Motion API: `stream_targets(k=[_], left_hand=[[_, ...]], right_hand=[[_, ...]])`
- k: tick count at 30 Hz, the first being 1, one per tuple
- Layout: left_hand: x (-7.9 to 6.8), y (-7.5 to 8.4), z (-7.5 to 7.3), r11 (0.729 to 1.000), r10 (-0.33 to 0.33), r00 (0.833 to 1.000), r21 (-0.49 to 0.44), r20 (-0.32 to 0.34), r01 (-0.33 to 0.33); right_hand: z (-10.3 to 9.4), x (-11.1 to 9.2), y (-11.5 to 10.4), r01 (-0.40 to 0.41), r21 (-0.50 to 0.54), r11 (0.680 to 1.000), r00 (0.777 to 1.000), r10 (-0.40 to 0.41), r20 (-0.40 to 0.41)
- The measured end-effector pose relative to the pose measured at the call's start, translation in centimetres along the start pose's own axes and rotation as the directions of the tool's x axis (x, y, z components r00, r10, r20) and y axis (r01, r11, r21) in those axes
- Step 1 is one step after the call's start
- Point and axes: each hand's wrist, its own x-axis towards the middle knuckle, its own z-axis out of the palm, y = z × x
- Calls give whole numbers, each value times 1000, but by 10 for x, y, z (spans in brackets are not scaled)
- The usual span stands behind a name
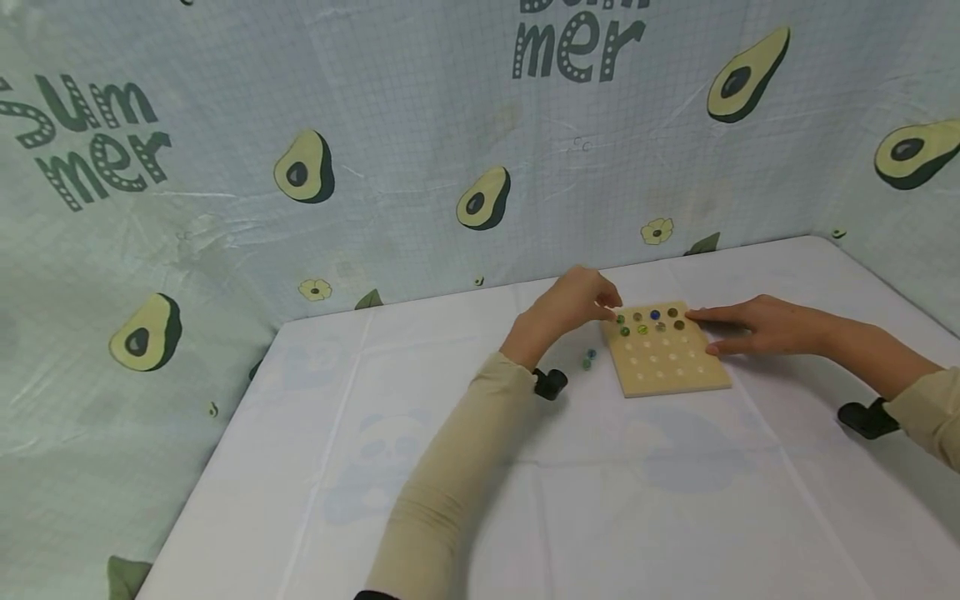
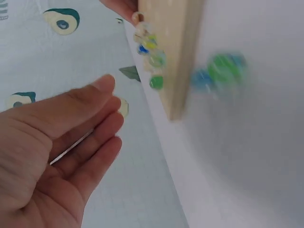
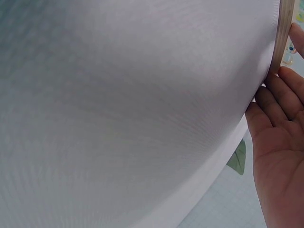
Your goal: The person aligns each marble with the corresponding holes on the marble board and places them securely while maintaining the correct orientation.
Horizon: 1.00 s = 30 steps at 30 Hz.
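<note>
A square wooden board (image 1: 663, 382) with rows of shallow hollows lies on the white table. Glass marbles (image 1: 655, 315) in green, yellow, blue and brown sit in its two far rows. My left hand (image 1: 573, 298) is at the board's far left corner, fingers bent and thumb close to the fingertips. In the left wrist view, no object shows between the fingers of that hand (image 2: 66, 137). My right hand (image 1: 772, 325) rests its fingertips against the board's right edge, fingers nearly straight. In the right wrist view, the fingertips of that hand (image 3: 282, 137) touch the board's side (image 3: 282, 35).
Two loose marbles (image 1: 587, 364), blue and green, lie on the table just left of the board. A printed cloth (image 1: 405, 167) with avocados hangs behind the white tabletop (image 1: 600, 500). Black wrist devices (image 1: 551, 384) are worn on both arms.
</note>
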Motion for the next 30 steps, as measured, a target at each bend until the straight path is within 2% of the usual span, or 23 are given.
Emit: stream_targets(k=[6,11,17,30], left_hand=[[-25,-20,-3,994,106,994,9,34,-106],[-36,-30,5,990,139,989,16,56,-140],[-41,-35,14,985,165,983,30,84,-168],[-43,-37,21,964,257,963,41,84,-261]], right_hand=[[0,-2,1,4,-3,1000,1000,-4,-4],[-1,-1,0,8,3,1000,1000,-8,1],[-2,-1,-2,5,9,1000,1000,-5,5],[0,-2,-2,-18,7,1000,1000,18,2]])
